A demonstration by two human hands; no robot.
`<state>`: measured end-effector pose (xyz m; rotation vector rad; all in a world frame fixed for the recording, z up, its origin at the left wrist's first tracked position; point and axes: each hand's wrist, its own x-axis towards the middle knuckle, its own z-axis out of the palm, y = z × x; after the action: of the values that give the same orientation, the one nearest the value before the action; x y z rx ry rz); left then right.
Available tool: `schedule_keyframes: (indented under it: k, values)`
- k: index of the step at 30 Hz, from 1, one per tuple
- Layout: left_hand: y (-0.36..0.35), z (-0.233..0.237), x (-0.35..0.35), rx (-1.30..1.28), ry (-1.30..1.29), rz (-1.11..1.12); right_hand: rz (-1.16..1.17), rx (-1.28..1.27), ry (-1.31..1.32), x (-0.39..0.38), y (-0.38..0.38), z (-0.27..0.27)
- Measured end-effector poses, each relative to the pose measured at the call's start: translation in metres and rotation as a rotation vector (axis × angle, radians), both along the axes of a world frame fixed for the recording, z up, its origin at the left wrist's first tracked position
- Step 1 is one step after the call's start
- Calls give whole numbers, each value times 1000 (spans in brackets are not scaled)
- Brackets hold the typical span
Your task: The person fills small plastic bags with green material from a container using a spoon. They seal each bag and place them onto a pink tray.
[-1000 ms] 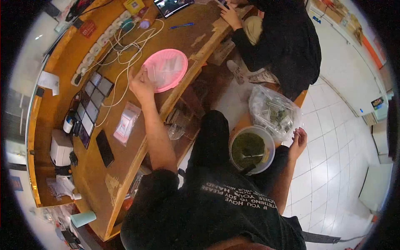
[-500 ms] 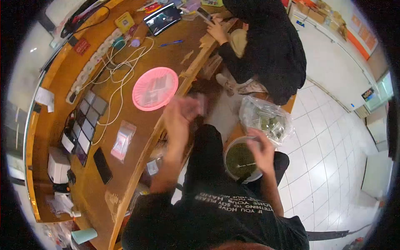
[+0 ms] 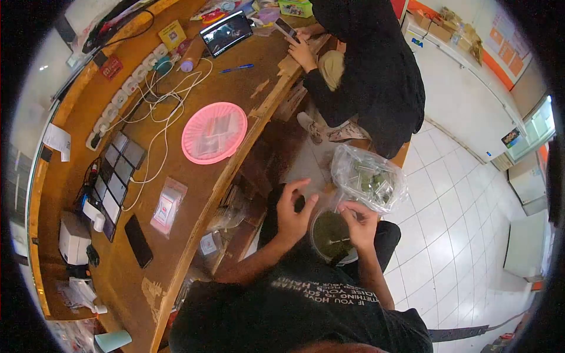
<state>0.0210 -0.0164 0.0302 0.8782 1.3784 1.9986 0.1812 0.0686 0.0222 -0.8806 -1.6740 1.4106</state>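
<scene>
My left hand point(image 3: 292, 213) is raised over my lap, thumb and fingers apart, holding nothing that I can see. Between finger and thumb, my right hand point(image 3: 361, 223) pinches what looks like a small clear plastic bag point(image 3: 327, 203), faint against the background. Just below both hands is a round tub point(image 3: 355, 258) on my lap. Crumbled dark green dried material point(image 3: 329, 230) fills it, with a thin white utensil point(image 3: 338, 241) lying on top. Beyond my right hand, a large clear plastic bag point(image 3: 385, 203) holds several small packets of green material point(image 3: 372, 179).
On the wooden table point(image 3: 194, 197) at left are a pink basket point(image 3: 186, 136) with clear bags, a packet point(image 3: 166, 209), a black phone point(image 3: 138, 241), several more phones, cables and a tablet point(image 3: 226, 33). Another person point(image 3: 376, 70) sits ahead, holding a phone point(image 3: 286, 28).
My left hand has come down and right from beside the pink basket, toward the tub. My right hand has shifted slightly and its fingers have closed in a pinch.
</scene>
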Motion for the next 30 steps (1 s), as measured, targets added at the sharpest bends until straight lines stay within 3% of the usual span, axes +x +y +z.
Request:
schedule_keyframes:
  k: [2,3,4,6,7,11,13,14,16,17,18,19,22,23,25,28,30]
  values:
    - [-11,13,1,-96,784,367,-15,-9,64,2,0,1]
    - [-13,15,4,-27,874,415,-31,-22,130,2,-1,2]
    - [-12,18,6,-28,873,414,-30,-23,128,4,-1,2]
    - [-12,27,10,-116,843,0,82,49,-64,11,-3,5]
    - [-9,20,16,-163,455,-137,85,46,-68,11,-5,9]
    - [-9,18,5,-274,361,-270,186,34,-94,12,-2,11]
    - [-10,19,1,-339,86,-395,240,-43,-85,13,-3,12]
    - [-10,17,0,-340,86,-391,223,10,-88,10,-6,16]
    - [-11,9,-1,-275,600,-312,207,62,-91,9,-9,21]
    - [-11,6,-1,-276,600,-312,235,205,-281,9,-9,23]
    - [-10,3,-1,-280,799,-337,260,348,-472,10,-10,24]
    - [-10,-1,-2,-283,997,-360,258,346,-472,10,-11,20]
    - [-7,-20,1,-167,999,-344,205,311,-420,10,-15,3]
    - [-6,-25,1,-168,999,-346,89,383,-481,8,-17,-1]
    - [-2,-23,-1,-390,932,-258,-36,446,-543,8,-20,-3]
    - [7,-15,-2,-383,812,-375,-154,495,-560,4,-16,2]
    - [14,-5,0,-347,687,-340,-107,561,-371,7,-15,12]
